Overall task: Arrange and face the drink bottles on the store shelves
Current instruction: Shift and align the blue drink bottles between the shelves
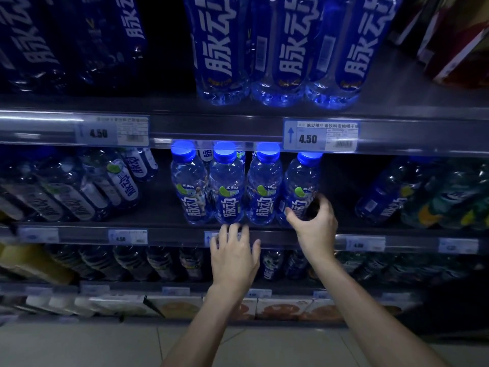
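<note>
Four clear plastic drink bottles with bright blue caps and blue labels (246,186) stand upright in a tight row at the front edge of the middle grey metal shelf (169,229), their white lettering turned outward. The right hand (313,221) curls around the lower body of the rightmost bottle (301,189), thumb on its left side and fingers wrapped behind its right, gripping it. The left hand (234,258) is open with fingers spread, its fingertips reaching up to the shelf lip just below the second bottle from the left (228,186); whether they touch that bottle is unclear.

Left of the row, past a dark gap, more bottles with pale labels (105,186) lean at an angle. To the right, past another gap, stand a dim blue bottle (381,197) and bottles with green and yellow labels (449,200). More bottles sit in shadow behind the front row.

On the shelf above, larger blue-labelled bottles (280,49) stand in a cluster, and a white price tag reading 4.50 (320,136) hangs on the rail above the rightmost cap. Below, a dark row of bottles (132,260) fills the next shelf, with pale boxes (174,305) lowest, near the grey tiled floor (79,345).
</note>
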A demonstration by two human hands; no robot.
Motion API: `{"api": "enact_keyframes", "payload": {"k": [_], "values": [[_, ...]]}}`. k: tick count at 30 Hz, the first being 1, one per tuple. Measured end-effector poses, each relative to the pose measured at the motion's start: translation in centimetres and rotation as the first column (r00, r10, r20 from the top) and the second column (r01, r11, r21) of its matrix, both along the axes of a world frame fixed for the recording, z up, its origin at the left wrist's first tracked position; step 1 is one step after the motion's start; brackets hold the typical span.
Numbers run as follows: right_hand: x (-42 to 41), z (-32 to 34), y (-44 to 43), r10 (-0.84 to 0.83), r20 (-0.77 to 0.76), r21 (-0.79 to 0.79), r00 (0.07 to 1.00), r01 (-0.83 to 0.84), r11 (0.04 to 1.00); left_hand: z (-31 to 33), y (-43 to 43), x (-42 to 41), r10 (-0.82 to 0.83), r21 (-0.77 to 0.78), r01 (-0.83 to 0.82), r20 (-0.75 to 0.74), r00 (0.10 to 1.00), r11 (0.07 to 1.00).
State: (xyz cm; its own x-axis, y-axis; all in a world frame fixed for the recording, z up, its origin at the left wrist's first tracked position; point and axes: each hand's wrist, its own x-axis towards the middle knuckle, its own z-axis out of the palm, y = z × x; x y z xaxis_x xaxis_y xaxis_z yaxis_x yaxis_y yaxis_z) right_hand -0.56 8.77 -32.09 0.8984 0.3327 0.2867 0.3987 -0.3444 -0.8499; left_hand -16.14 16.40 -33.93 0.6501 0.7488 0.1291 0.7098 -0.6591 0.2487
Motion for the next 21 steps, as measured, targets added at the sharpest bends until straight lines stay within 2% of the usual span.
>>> {"api": "enact_keyframes", "payload": {"k": [6, 10, 17, 21], "values": [[-0.8, 0.3, -0.2, 0.009, 0.001, -0.011, 1.000, -0.009, 1.000, 0.1, -0.2, 0.2, 0.000, -0.071, -0.002, -0.022, 1.000, 0.997], [-1.2, 0.4, -1.2, 0.012, -0.012, -0.035, 1.000, -0.012, 0.999, 0.9, -2.0, 0.8, 0.020, -0.149, -0.010, 0.062, 0.998, 0.989], [2.3, 1.0, -5.5, -0.150, -0.023, -0.044, 0.988, 0.149, 0.988, 1.8, -6.3, 5.0, -0.170, -0.168, 0.191, 0.133, 0.976, 0.967], [5.4, 1.3, -8.1, -0.262, 0.020, -0.020, 0.965, 0.262, 0.965, 2.1, -8.5, 8.9, -0.279, -0.111, 0.286, 0.074, 0.957, 0.952]]}}
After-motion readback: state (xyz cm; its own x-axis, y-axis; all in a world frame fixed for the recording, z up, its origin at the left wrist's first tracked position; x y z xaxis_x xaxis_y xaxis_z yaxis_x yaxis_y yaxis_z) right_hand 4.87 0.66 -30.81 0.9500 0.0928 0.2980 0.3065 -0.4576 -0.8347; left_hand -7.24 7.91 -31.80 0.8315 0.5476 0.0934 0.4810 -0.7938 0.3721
